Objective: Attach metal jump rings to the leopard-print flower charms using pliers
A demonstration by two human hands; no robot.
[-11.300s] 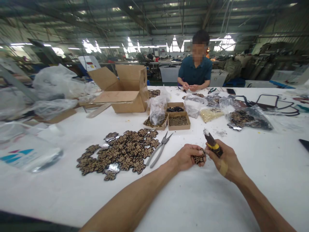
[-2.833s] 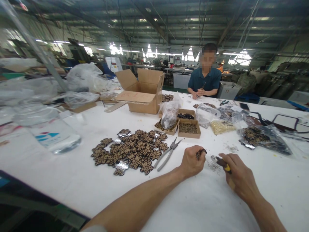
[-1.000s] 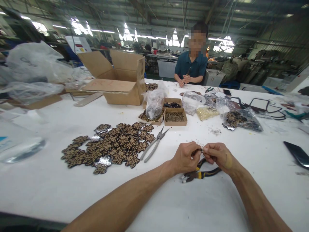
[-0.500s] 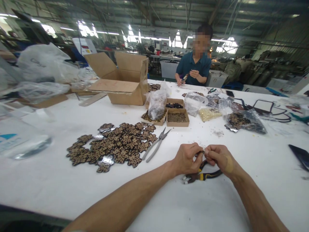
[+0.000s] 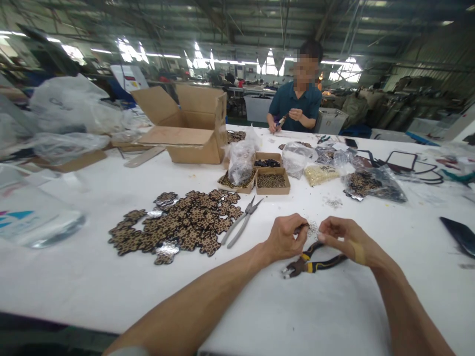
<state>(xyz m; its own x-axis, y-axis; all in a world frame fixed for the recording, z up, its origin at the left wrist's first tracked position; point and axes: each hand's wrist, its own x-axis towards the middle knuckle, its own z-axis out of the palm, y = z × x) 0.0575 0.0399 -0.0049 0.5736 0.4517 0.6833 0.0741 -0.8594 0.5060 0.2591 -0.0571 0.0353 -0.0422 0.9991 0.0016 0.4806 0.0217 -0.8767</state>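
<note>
My left hand [image 5: 287, 237] is closed in a pinch around a small dark piece [image 5: 303, 227], mostly hidden by the fingers. To its right, my right hand [image 5: 343, 239] has thumb and fingertips together; whatever is between them is too small to make out. A gap separates the two hands, with tiny clear or metallic bits [image 5: 312, 228] scattered on the table there. Black-and-yellow pliers [image 5: 309, 266] lie below the hands, handles spread. Left of my left hand are grey long-nosed pliers [image 5: 245, 221] and a pile of leopard-print patches [image 5: 181, 222].
On the white table [image 5: 237, 301] stand an open cardboard box [image 5: 195, 143] and small trays of metal parts [image 5: 272, 182]. Plastic bags [image 5: 322, 173] lie behind, a phone [image 5: 458, 235] at right. A co-worker [image 5: 295, 104] sits opposite, holding a tool.
My hands were together and have moved apart, the right one slightly rightward. The dark piece stays in my left hand. More of the black-and-yellow pliers shows now.
</note>
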